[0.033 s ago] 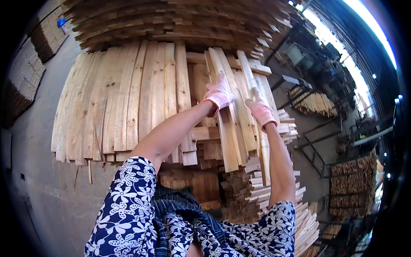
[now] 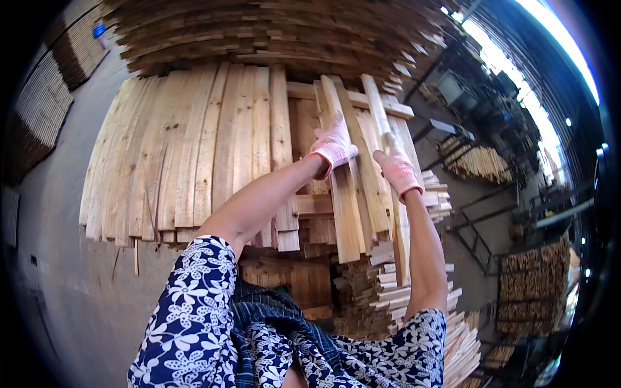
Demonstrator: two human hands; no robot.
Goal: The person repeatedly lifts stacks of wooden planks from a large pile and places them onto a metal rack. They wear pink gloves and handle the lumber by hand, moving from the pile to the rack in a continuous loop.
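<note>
My left hand (image 2: 333,147), in a pink-and-white knit glove, is closed around a pale wooden plank (image 2: 347,216); its far end rises past my fingers. To the right, my right hand (image 2: 399,172), gloved alike, grips a second narrow plank (image 2: 374,98) that stands partly on edge. The thumb lies along this plank, and the other fingers are mostly hidden. Between my hands lies another loose plank (image 2: 370,194). A close row of planks (image 2: 187,149) covers the left of the stack, with a gap between it and my left hand. A wooden crosspiece (image 2: 400,109) lies under the loose planks.
A tall stack of boards (image 2: 272,39) rises at the far side. Uneven slats (image 2: 393,291) jut out below my right forearm. Metal frames (image 2: 475,226), machinery (image 2: 453,87) and bundled wood (image 2: 533,284) stand at the right. A person in blue (image 2: 99,29) is far left.
Both hands keep their grip on the planks. The view has shifted slightly, and the left hand's plank stands a little more apart from its neighbour.
</note>
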